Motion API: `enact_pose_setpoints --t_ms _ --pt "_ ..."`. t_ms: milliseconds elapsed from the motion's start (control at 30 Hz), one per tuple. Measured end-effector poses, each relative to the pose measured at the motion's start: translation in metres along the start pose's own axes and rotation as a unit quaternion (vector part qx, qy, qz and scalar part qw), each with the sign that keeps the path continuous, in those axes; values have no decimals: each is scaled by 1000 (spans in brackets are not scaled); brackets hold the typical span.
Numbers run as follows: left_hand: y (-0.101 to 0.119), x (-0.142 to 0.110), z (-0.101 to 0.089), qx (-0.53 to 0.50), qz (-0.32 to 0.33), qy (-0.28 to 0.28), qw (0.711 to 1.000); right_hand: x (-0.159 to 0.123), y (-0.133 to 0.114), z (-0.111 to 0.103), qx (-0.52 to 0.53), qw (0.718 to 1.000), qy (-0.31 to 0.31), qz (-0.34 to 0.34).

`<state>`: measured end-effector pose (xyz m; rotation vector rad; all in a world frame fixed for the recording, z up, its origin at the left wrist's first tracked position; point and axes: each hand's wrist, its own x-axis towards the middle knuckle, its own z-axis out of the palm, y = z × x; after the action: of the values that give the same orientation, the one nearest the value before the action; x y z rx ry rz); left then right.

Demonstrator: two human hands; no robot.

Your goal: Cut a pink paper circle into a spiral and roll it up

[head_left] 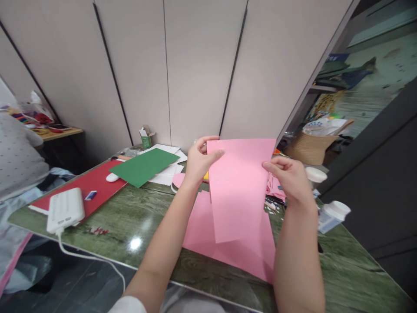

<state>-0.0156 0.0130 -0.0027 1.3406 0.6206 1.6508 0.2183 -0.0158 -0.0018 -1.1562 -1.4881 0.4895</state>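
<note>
A sheet of pink paper (241, 195) is held up over the table, nearly upright. My left hand (201, 158) pinches its upper left corner, thumb on the near face and fingers behind. At the upper right edge, my right hand (289, 176) grips the same sheet between thumb and fingers. Beneath it, larger pink paper (198, 230) lies flat near the table's front edge, partly covered by the raised sheet. Small pink pieces (275, 187) lie behind my right hand, with white scraps (273, 206) close by.
Left on the green table (156, 217) are green paper (146, 165), red paper (107, 182), white sheets (166, 174) and a white power bank (66, 208) with a cable. White bottles (334, 215) stand right, near a woven basket (309, 148). A person (19, 152) is at far left.
</note>
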Motion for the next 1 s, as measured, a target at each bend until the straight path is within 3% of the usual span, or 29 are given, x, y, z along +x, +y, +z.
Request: enact_pose_setpoints --t_ms 233,533,1000 --pt "3 -2 -1 12 -27 -72 997 4 7 -3 52 996 75 -19" --pt "9 -7 2 80 4 -32 996 3 8 -7 122 990 66 -12" --pt "16 -14 6 113 27 -3 993 4 15 -12 132 989 55 -31"
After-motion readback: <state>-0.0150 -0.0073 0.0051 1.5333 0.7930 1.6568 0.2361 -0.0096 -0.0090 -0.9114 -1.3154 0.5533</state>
